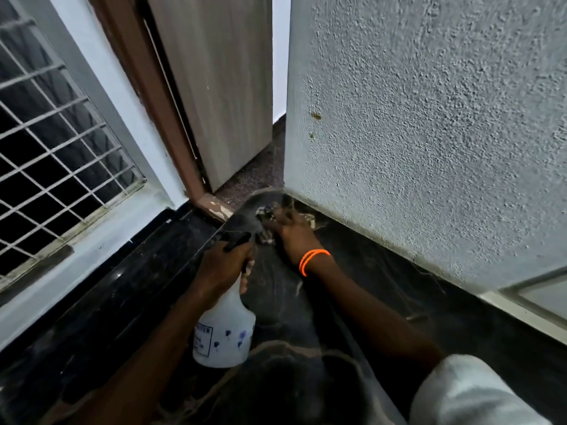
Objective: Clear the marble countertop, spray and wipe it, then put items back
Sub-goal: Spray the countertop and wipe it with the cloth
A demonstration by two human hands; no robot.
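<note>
Dark marble countertop running as a long strip away from the camera, hemmed by a rough pale wall on the right and a grilled window on the left, ending at a brown door frame with a grey door ajar beyond. Long axis of the slab pointing from near edge toward that far corner by the door. Left hand clenched round the neck of a white spray bottle, finger at the black trigger, bottle hanging upright above the stone, nozzle aimed forward at the far end. Right hand reaching farther out, just ahead of the nozzle, pressed down on something pale and crumpled, probably a cloth, too blurred to name with certainty; fingers bent over it, grip itself not clearly readable. Orange bands on that wrist. Nothing else seen standing on the visible stretch of stone, so clearing judged done and the spray-and-wipe step in hand. Far corner lying straight ahead of both hands, right hand nearer to it; remaining unwiped stone likely back along the strip toward the body, so coming strokes probably drawn homeward along the long axis, with the bottle hand following beside.
</note>
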